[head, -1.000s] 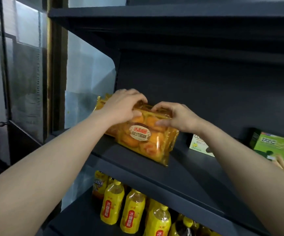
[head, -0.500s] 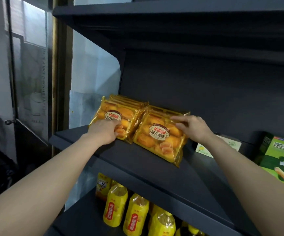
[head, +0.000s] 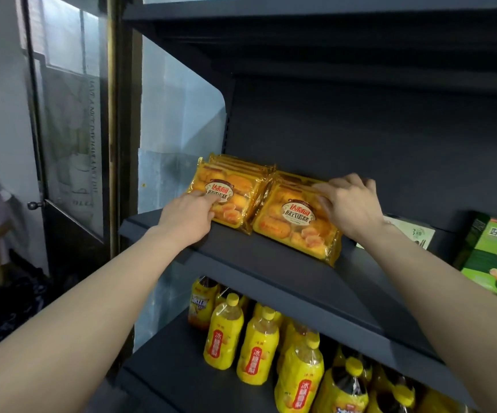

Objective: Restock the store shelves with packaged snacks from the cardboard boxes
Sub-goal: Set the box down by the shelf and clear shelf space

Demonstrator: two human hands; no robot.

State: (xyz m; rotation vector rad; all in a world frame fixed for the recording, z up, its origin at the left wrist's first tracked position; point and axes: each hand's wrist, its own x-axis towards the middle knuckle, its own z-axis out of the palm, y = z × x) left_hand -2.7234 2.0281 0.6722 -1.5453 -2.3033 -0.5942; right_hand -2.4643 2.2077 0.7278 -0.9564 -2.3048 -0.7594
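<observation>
Yellow crinkly film wraps two rows of cake packs standing at the left end of the dark shelf [head: 271, 263], tilted back against its rear panel. On the left row [head: 235, 189] the left hand [head: 186, 216] presses its fingertips against the front pack's face. On the right row [head: 296, 222] the right hand [head: 350, 205] curls fingers over the top edge. These packs look light, soft and slippery, their cakes crushable; holding them by the edges seems safest.
</observation>
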